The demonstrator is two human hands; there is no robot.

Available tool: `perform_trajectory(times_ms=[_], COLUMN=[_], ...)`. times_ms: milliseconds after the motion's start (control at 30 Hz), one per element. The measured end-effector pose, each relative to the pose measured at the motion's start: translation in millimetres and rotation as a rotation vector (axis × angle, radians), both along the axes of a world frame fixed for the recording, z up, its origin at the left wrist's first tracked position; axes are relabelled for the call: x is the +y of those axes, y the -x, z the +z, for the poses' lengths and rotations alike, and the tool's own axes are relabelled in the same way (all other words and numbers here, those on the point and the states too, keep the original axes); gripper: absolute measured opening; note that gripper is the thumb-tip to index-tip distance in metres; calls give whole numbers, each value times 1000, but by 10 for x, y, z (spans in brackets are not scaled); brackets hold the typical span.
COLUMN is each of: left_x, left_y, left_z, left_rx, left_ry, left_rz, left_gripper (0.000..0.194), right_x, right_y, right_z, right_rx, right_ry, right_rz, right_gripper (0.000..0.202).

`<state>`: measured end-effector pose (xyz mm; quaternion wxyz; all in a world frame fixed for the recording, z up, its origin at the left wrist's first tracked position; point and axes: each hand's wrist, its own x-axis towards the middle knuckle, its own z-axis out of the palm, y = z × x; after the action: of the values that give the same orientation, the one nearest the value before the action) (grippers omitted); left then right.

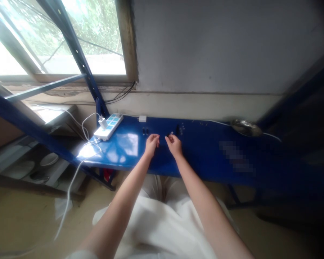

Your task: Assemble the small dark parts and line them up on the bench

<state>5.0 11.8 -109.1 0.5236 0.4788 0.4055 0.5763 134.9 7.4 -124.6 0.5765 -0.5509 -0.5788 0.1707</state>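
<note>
Over the middle of the blue table (205,151), my left hand (152,144) has its fingers curled together; whatever they hold, if anything, is too small to see. Close to its right, my right hand (174,144) pinches something small, with a dark part and a pale, clear part (171,133) showing at the fingertips. Two small black pieces (145,131) lie just beyond my left hand. Beyond my right hand are a dark item (177,128) and several small clear pieces (181,128).
A white power strip (109,126) with a plugged-in charger (103,122) sits at the table's left end. A white adapter (142,118) lies near the back edge. A shiny metal bowl-like object (246,127) is at the back right, with a white cable beside it.
</note>
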Motion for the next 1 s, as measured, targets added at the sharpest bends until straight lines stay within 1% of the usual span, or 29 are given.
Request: perform_trajectory(times_ms=[133,333,433,567,667,733,867,1000], left_x=[7,1,1,10,14,14,13,17], left_y=[-2,-1,-4,-10,-11,-9,-3,-6], left_z=[-16,-14,-11,-14,-16,-16,-16,-20], left_rx=[13,9,10,10,12,14,16,13], left_ry=[-6,-12,-17,-8,0,7,3,-4], left_rz=[0,-7,-14,-18,-15,-13,-13,-13], left_gripper=[17,17,17,17,16,16,17,15], right_x=[13,52,68,87,117,147,214,255], right_y=[-24,-57,-178,-446,-609,-664,-675,-641], right_z=[2,-12,-3,17,25,24,8,14], right_rx=[-15,-34,-78,-193,-271,-301,-330,-341], right_ry=[35,29,61,168,233,244,243,268], right_rz=[-88,-137,-201,-282,-278,-253,-209,-201], right_gripper=[31,28,24,16,13,13,13,12])
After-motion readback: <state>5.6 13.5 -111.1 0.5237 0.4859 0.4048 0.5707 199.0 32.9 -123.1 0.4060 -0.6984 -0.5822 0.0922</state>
